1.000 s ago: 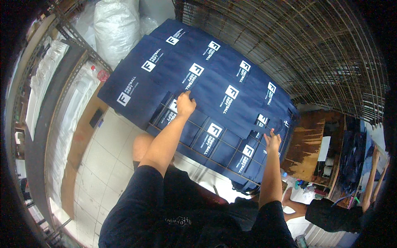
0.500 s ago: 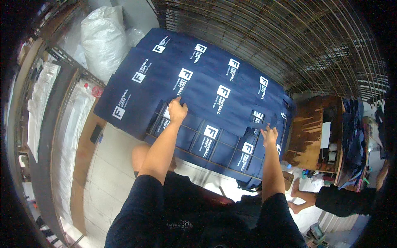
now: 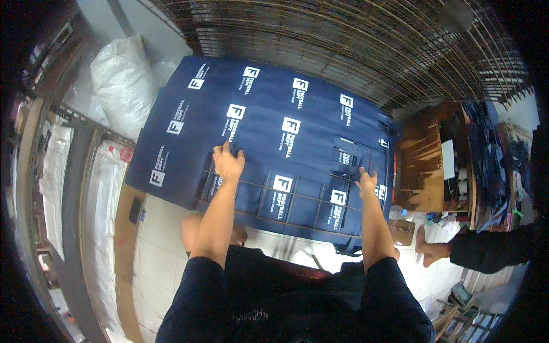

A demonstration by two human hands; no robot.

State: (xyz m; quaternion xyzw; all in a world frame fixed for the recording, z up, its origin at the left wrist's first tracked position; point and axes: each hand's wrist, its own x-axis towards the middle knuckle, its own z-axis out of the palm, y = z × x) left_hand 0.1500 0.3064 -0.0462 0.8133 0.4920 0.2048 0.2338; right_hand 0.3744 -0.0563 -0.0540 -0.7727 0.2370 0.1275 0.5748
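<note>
A large navy sheet printed with white logos lies across a wire drying rack. Similar printed navy material shows under the rack's wires. My left hand rests at the sheet's near edge, left of the middle, its fingers apart. Over the rack's right part, my right hand has thumb and fingers spread, close to the sheet's near right corner. Neither hand visibly grips anything, though the fingertips' contact with the sheet is hard to make out.
Raised wire racks stack up behind the sheet. A white plastic sack stands at the far left, above shelves of wrapped bundles. To the right are a worn wooden cabinet and another person's bare foot.
The sheet's near edge, previously held and rippled, now lies flatter on the rack. My fingers have spread. The whole view has shifted slightly.
</note>
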